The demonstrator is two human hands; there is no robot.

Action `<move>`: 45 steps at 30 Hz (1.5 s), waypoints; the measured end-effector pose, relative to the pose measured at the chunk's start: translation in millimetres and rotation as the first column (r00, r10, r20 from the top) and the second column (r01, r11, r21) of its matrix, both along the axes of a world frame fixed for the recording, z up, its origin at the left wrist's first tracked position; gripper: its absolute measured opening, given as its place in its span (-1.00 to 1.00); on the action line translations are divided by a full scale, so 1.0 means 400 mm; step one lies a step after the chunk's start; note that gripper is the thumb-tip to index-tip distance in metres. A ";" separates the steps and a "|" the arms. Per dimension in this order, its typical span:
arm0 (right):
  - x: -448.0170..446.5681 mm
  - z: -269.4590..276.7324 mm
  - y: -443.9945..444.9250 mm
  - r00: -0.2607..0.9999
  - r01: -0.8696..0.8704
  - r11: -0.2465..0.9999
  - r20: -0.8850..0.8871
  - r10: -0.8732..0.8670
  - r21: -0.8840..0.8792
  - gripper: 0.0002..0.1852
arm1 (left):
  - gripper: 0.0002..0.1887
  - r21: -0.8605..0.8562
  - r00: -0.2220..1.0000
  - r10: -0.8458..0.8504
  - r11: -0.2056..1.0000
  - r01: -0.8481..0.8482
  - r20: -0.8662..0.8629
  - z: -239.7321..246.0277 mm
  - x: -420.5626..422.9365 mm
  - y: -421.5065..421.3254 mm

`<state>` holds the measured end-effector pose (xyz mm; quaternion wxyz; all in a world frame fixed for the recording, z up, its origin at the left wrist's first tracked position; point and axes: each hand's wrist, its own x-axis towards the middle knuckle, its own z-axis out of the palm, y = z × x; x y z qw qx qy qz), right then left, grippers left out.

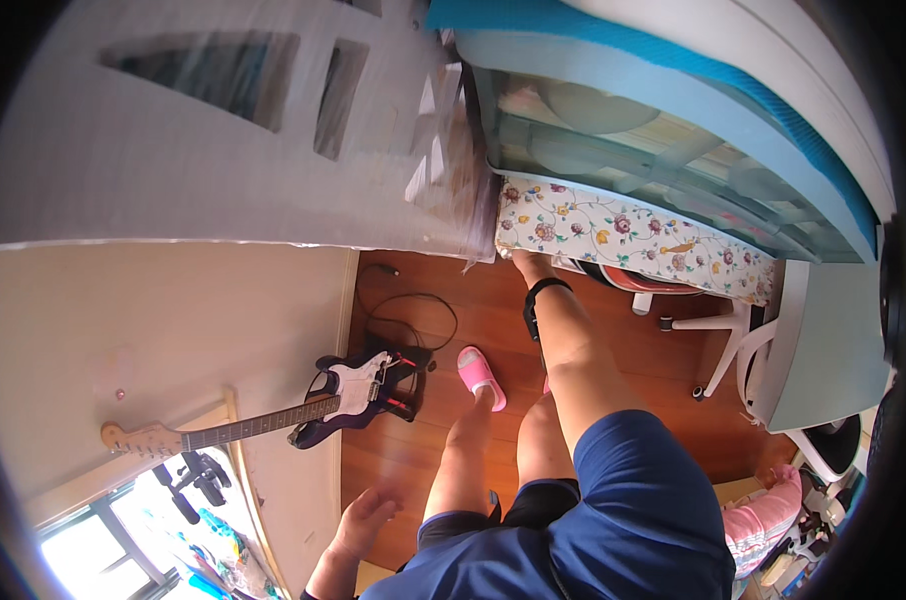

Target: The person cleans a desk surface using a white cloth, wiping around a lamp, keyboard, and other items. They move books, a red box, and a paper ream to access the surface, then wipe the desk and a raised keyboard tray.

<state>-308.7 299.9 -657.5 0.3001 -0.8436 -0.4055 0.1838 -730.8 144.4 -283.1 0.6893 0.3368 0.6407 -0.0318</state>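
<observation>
My right arm, with a black band on the wrist, reaches forward. My right hand [529, 264] is at the lower left corner of a flower-patterned panel or cloth [621, 225]. Its fingertips are partly hidden there, so a grip cannot be made out. Above the floral strip stands a blue-framed piece of furniture [723, 97] with see-through panels. A pale grey board with cut-out openings [220, 187] meets it at the left. Low by my left side, my left hand [369, 519] is held in the air, empty, its fingers loosely spread and blurred.
An electric guitar [355, 390] leans on a stand at the left, near a black cable [453, 319] on the wooden floor [415, 289]. To the right are a white chair base [712, 326] and a grey-green tabletop [828, 345]. A pink cushion [764, 517] lies behind at the right.
</observation>
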 end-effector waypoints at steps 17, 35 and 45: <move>0.000 -0.048 -0.093 0.877 -0.344 0.925 0.299 0.377 -0.160 -0.64 | -0.72 -0.008 0.980 -0.195 0.981 0.195 -0.027 -0.038 0.070 -0.030; -0.126 0.799 -0.486 -0.684 0.125 0.990 -0.729 0.038 -0.067 -0.61 | -0.34 0.355 0.886 -0.311 0.917 0.184 0.344 0.187 0.302 0.121; -0.070 1.282 -0.378 -0.522 0.363 0.928 -0.806 0.278 0.085 -0.57 | -0.64 0.012 0.665 0.029 0.998 -0.057 0.746 0.365 0.523 0.248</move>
